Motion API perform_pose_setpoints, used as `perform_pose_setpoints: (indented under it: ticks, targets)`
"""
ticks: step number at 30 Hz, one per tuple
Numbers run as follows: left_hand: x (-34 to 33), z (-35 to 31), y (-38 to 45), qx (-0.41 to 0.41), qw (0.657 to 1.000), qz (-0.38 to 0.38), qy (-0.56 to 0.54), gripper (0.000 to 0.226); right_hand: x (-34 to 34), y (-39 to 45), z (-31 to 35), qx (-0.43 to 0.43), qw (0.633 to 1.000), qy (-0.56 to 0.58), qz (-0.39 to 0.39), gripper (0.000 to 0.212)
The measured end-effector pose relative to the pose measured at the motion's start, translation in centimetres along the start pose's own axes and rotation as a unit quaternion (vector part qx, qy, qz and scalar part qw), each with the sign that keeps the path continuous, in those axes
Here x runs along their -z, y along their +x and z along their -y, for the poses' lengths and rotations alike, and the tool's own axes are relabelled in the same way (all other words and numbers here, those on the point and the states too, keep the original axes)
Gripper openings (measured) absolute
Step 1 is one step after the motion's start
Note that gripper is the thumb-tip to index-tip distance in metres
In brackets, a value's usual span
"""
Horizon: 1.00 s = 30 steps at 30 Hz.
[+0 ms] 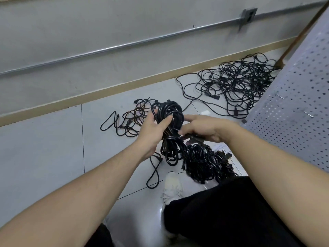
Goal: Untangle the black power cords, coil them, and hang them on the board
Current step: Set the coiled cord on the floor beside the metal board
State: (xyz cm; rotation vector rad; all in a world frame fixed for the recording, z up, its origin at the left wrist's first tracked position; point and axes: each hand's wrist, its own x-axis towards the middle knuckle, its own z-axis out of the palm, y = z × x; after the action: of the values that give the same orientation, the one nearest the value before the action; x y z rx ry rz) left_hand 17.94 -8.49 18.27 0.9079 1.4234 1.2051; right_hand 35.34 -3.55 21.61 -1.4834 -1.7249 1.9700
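Grey tiled floor [44, 148]. On it: tangle [236, 84] by the wall, small tangle [128, 120], coiled heap [204, 163], loose cord [154, 173], white shoe [171, 186].

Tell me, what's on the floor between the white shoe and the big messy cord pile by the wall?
In the head view, a heap of coiled cords lies between the white shoe and the tangled pile.

The black power cords [236, 84] at upper right looked like smooth, slightly shiny rubbery plastic. The floor [44, 148] was pale glossy tile that caught reflections near the bottom centre. A perforated board [299, 97] at right looked like matt grey-painted metal. A bare metal conduit [106, 49] crossed the matt wall [89, 20].
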Motion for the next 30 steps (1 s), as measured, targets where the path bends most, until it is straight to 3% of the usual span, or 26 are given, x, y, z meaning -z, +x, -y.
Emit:
perform_pose_setpoints:
  ticks: [5, 11, 15, 19, 21, 23, 27, 30]
  targets:
    - [-4.5, 3.3, 2.2, 0.069, 0.997, 0.015, -0.020, 0.037, 3.4, 0.8, -3.5, -0.031, 0.996, 0.072, -0.052, 0.048]
    - [-11.6, 8.8, 5.3, 0.191, 0.977, 0.055, 0.076, 0.066, 7.3, 1.7, -11.2, -0.109, 0.972, 0.144, -0.150, 0.058]
    - [-16.2, 12.3, 6.5, 0.233, 0.967, 0.065, 0.082, 0.038, 9.0, 2.7, -17.0, -0.152, 0.958, 0.149, -0.195, 0.063]
    - [-18.6, 16.2, 7.4, 0.270, 0.948, 0.093, 0.143, 0.034, 9.6, 3.8, -21.2, -0.181, 0.955, 0.095, -0.217, 0.061]
    - [-18.4, 17.6, 7.6, 0.272, 0.934, 0.117, 0.199, 0.047, 9.2, 4.4, -22.6, -0.186, 0.963, 0.053, -0.190, 0.069]
    - [-17.5, 18.1, 7.6, 0.241, 0.927, 0.140, 0.253, 0.056, 8.8, 4.8, -22.8, -0.187, 0.966, 0.011, -0.178, 0.074]
    - [-14.8, 17.5, 7.5, 0.162, 0.916, 0.202, 0.305, 0.050, 8.2, 6.0, -21.8, -0.179, 0.957, -0.115, -0.196, 0.090]
    - [-11.8, 16.3, 7.9, 0.140, 0.909, 0.192, 0.342, 0.061, 7.4, 6.3, -19.4, -0.141, 0.944, -0.229, -0.189, 0.083]
